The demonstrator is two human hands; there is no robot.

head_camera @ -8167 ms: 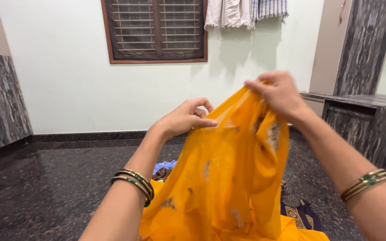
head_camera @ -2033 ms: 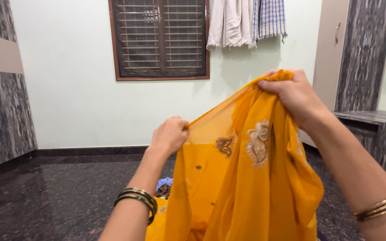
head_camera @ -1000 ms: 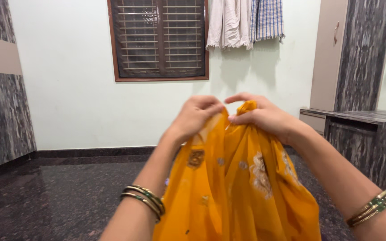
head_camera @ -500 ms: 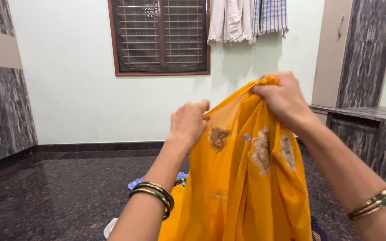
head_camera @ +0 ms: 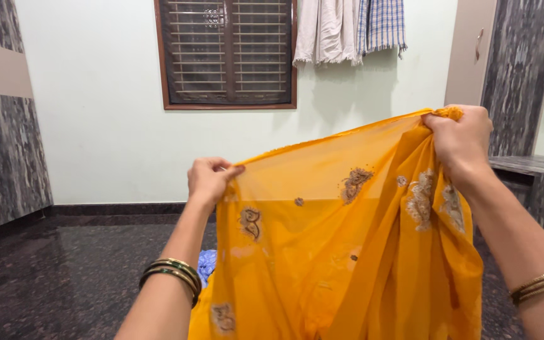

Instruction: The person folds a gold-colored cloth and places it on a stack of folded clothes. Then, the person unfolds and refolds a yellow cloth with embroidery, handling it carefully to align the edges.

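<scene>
Window wall behind; orange cloth point(head_camera: 347, 252) stretched btwn both hands, pinched.

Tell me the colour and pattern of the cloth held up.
Sheer orange-yellow cloth with scattered gold and brown embroidered motifs, clearest in the head view.

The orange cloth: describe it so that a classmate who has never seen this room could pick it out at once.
Start at the barred window in the pale wall, then look below it. There the left hand and the right hand stretch the orange cloth between them. It alone is sheer and bears embroidered motifs, unlike the white cloth and checked cloth hanging above.
</scene>
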